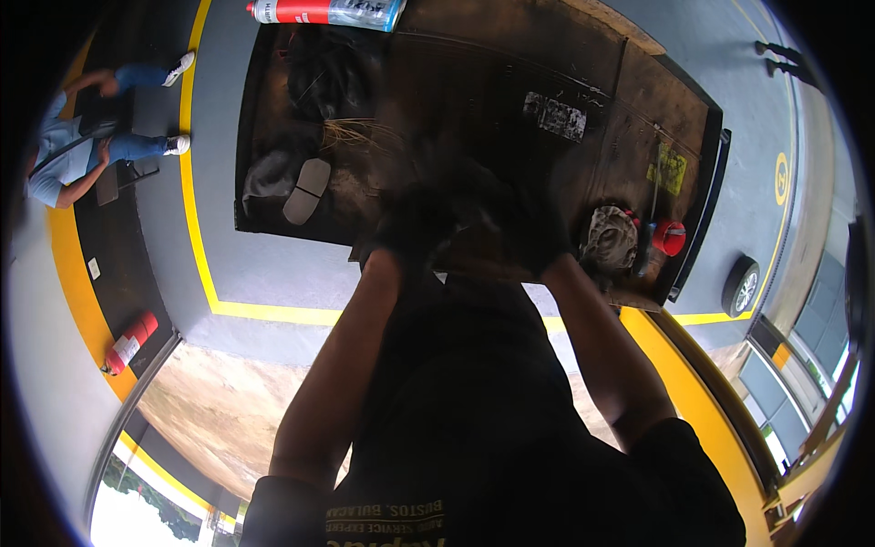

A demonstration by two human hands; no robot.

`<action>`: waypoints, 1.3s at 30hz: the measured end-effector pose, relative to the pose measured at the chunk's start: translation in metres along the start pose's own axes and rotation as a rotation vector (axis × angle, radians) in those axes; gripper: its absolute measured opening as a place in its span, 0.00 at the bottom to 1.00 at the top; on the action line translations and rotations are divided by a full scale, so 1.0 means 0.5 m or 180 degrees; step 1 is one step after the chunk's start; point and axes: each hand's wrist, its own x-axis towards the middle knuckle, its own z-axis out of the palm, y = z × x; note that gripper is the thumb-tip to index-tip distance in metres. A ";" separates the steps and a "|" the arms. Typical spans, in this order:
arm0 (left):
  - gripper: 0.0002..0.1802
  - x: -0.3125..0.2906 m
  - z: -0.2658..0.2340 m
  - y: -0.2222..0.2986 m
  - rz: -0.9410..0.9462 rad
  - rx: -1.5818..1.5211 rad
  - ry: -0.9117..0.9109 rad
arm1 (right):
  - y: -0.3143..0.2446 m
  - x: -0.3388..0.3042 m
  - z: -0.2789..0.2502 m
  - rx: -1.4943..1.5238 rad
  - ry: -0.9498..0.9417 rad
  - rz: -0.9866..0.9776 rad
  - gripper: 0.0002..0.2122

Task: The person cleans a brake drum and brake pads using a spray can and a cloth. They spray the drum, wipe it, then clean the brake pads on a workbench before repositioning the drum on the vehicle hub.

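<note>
Both my hands wear dark gloves and meet low over the near edge of a dark, stained worktop (456,77). My left hand (415,223) and my right hand (530,228) are close together, in deep shadow and blurred. Their fingers cannot be made out, nor can anything between them. Left of my left hand lies a grey brake pad (307,191) with a groove across it, beside a dark grey cloth (272,173). Thin straw-coloured bristles (355,133) stick out beyond it. A crumpled grey rag (611,239) and a red round container (669,238) sit right of my right hand.
A red and blue spray can (328,11) lies at the worktop's far edge, near a black crumpled bundle (335,73). A seated person (91,150) is at left, above a fire extinguisher (131,343). A car wheel (741,285) rests on the floor at right.
</note>
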 end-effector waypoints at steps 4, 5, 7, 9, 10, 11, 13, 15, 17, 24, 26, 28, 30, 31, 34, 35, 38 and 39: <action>0.19 -0.029 -0.020 0.036 0.0035 -0.0354 -0.0176 | -0.032 0.017 -0.028 0.2048 -0.0872 0.2009 0.19; 0.19 -0.030 -0.023 0.052 0.0192 -0.0030 0.0060 | -0.041 0.022 -0.036 0.1414 -0.0763 0.1592 0.17; 0.18 -0.025 -0.031 0.082 0.0075 0.0285 -0.0029 | -0.056 0.031 -0.050 0.1052 -0.0537 0.1369 0.15; 0.18 -0.015 -0.039 0.107 -0.0453 0.0295 -0.0635 | -0.066 0.040 -0.060 0.1593 -0.0275 0.1653 0.14; 0.18 -0.011 -0.042 0.116 -0.0598 0.0283 -0.0785 | -0.070 0.044 -0.063 0.1476 -0.0239 0.1617 0.14; 0.17 -0.007 -0.044 0.122 -0.0727 0.0271 -0.0913 | -0.073 0.047 -0.065 0.1377 -0.0212 0.1496 0.14; 0.16 -0.007 -0.047 0.128 -0.0898 0.0235 -0.0986 | -0.079 0.050 -0.068 0.1308 -0.0151 0.1335 0.13; 0.15 -0.011 -0.046 0.125 -0.0963 0.0188 -0.0886 | -0.083 0.051 -0.069 0.1355 -0.0071 0.1275 0.13; 0.15 -0.017 -0.041 0.121 -0.0660 0.0394 -0.0442 | -0.086 0.049 -0.067 0.0955 -0.0203 0.1142 0.13; 0.16 -0.022 -0.027 0.117 -0.0859 0.0161 -0.0427 | -0.073 0.055 -0.058 0.1064 -0.0504 0.1401 0.16; 0.16 -0.022 -0.031 0.118 -0.0731 0.0233 -0.0289 | -0.072 0.063 -0.058 0.1074 -0.0420 0.1501 0.14; 0.16 -0.023 -0.034 0.117 -0.0696 0.0211 -0.0304 | -0.076 0.068 -0.059 0.1145 -0.0324 0.1640 0.14; 0.16 -0.024 -0.036 0.116 -0.0767 0.0103 -0.0460 | -0.083 0.067 -0.060 0.1305 -0.0114 0.1725 0.16; 0.18 -0.023 -0.036 0.114 -0.0734 0.0208 -0.0575 | -0.087 0.064 -0.060 0.1177 -0.0310 0.1756 0.15; 0.21 -0.023 -0.033 0.109 -0.0634 0.0451 -0.0689 | -0.082 0.040 -0.066 0.1043 -0.0662 0.1709 0.14; 0.20 -0.023 -0.031 0.107 -0.0593 0.0453 -0.0576 | -0.071 0.029 -0.072 0.1102 -0.0841 0.1747 0.14; 0.17 -0.028 -0.021 0.097 -0.0956 -0.0187 -0.0390 | -0.017 -0.012 -0.099 0.1384 -0.1498 0.1918 0.17; 0.17 -0.031 -0.016 0.092 -0.0955 -0.0489 -0.0147 | 0.010 -0.028 -0.117 0.1397 -0.1892 0.2188 0.19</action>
